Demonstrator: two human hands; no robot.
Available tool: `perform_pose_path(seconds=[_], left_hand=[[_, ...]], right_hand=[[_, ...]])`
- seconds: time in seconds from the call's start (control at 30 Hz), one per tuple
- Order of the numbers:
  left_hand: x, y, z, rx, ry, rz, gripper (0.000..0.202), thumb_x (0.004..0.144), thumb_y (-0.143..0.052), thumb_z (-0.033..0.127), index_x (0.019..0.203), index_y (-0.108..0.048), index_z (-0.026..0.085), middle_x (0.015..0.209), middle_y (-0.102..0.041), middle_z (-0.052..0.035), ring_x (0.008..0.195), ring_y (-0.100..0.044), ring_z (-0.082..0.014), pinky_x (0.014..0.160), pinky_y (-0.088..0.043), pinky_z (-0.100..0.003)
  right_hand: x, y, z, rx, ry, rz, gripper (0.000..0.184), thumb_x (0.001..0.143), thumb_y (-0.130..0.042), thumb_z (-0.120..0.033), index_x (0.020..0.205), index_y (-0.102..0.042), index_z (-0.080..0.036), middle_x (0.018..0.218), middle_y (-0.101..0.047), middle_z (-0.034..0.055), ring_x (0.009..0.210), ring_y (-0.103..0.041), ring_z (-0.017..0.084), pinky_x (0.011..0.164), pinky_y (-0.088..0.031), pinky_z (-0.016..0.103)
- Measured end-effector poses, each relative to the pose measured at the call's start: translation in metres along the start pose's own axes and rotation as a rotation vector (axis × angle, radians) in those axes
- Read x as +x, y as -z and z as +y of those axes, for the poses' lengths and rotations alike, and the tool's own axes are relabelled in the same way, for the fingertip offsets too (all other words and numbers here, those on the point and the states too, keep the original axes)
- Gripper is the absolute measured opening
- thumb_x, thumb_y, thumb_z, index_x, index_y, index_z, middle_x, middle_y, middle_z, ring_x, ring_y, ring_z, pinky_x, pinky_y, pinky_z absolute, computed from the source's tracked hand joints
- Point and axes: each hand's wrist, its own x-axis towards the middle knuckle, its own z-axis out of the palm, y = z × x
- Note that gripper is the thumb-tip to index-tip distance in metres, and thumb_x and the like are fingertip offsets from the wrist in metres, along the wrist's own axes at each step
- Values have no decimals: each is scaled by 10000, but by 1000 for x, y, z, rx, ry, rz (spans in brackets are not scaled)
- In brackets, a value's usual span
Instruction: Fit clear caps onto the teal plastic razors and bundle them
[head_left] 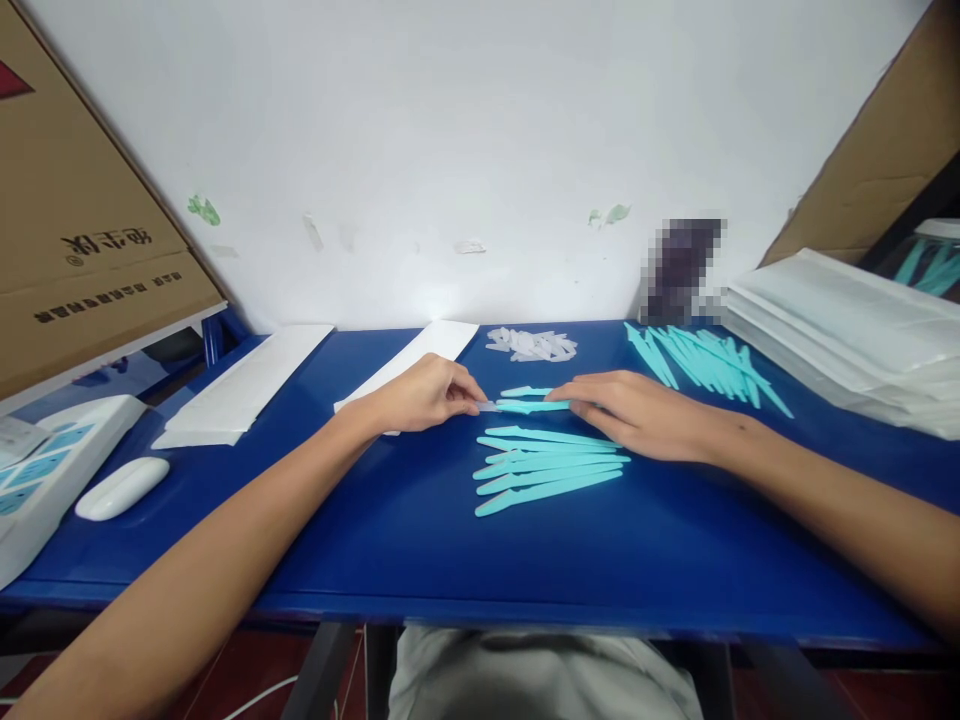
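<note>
Clearly, both hands were occupied over the middle of the blue table point(420, 550). The left hand point(431, 393) had its thumb and fingertips pinched on a small, flat, translucent plastic cover point(487, 406), which met the left end of a slim turquoise plastic razor point(534, 406). The right hand point(626, 410) gripped that razor by its right end. Another turquoise razor point(523, 391) lay just beyond it, reaching toward the right fingers; whether they touched it could not be told.

On the near side, several matching razors point(555, 489) were spread in a loose fan, heads to the left. A heap of translucent covers point(532, 346) sat on the far side, near the wall, and a larger pile of turquoise razors point(697, 360) lay to the far right, beside a stack of whitish plastic sheets point(847, 320). Left of the hands lay a long white flat strip point(412, 360), with more white strips point(247, 385) farther left. A white oval computer mouse point(122, 488) rested at the left, near a white casing with blue panels point(45, 510).
</note>
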Motion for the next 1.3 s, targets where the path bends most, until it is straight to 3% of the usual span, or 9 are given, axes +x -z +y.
perform_pose_path(seconds=[0.13,0.27,0.43,0.9,1.1,1.3], left_hand=[[1,-2,0,-33,72,1,245,859,-733,284,1069,-761,162,849,-783,-59,758,-722,-168,698,-557,-254],[2,-3,0,-27,109,17,227,806,-796,335,940,-773,154,770,-763,-49,699,-697,-158,636,-526,-240],[3,-5,-2,-20,139,32,301,810,-790,396,1003,-779,165,771,-756,-42,674,-673,-151,606,-498,-239],[4,-9,-3,-20,124,42,215,821,-771,373,899,-787,173,723,-729,-30,640,-626,-136,600,-460,-236],[8,-21,3,-63,49,141,187,795,-785,352,836,-779,170,852,-739,-55,727,-642,-155,642,-477,-255],[10,-32,9,-163,88,194,135,763,-806,302,759,-782,169,773,-729,-46,667,-602,-149,590,-452,-262]], right_hand=[[-1,-1,2,13,4,7,407,1024,-346,-276,1287,-641,-176,1265,-697,118,1084,-684,270,870,-544,408],[-1,-2,3,28,-4,-1,414,1024,-345,-283,1296,-640,-182,1274,-696,110,1098,-680,271,888,-539,411],[0,-2,3,33,-12,-7,420,1022,-341,-289,1299,-639,-186,1284,-694,104,1107,-676,271,884,-532,399],[-1,1,1,30,-13,-26,413,1019,-343,-279,1305,-629,-194,1219,-719,97,1033,-690,259,851,-515,380],[3,-4,-8,-36,25,13,385,1015,-369,-277,1283,-626,-175,1177,-716,138,981,-694,271,806,-520,383],[6,-10,-14,30,4,9,348,1033,-342,-301,1225,-606,-182,1080,-712,119,885,-673,236,728,-476,329]])
